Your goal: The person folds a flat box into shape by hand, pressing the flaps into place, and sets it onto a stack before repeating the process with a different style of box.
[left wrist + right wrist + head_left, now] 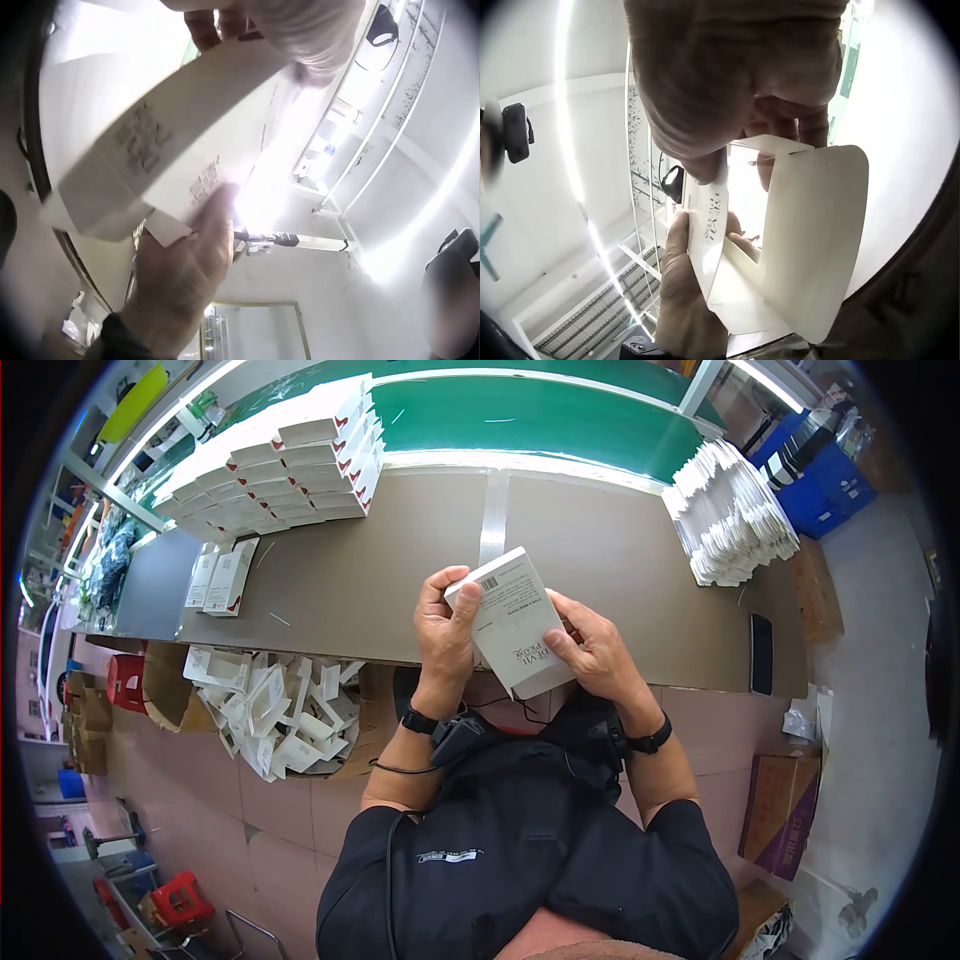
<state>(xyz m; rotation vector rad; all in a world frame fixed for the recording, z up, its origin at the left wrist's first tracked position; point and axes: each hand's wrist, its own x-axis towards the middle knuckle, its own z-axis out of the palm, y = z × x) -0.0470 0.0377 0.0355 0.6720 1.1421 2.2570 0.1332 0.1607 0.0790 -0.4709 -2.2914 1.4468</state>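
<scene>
A white printed carton (515, 625) is held up at a tilt over the table's near edge, its text panel facing the head camera. My left hand (445, 625) grips its upper left side, with the thumb along the printed face. On the opposite side, my right hand (600, 650) pinches the lower right edge, thumb on the printed face and fingers behind. The right wrist view shows the carton's end open, with a wide flap (814, 232) standing out and a bright hollow inside. From the left wrist, the side panel (142, 142) shows dark printing.
Closed white boxes (310, 460) are stacked at the back left, with two more boxes (230, 575) nearer. Flat cartons (735, 515) stand in a row at right, above a dark phone (761, 653). Below the table's left edge, white inserts (275, 710) fill a cardboard box.
</scene>
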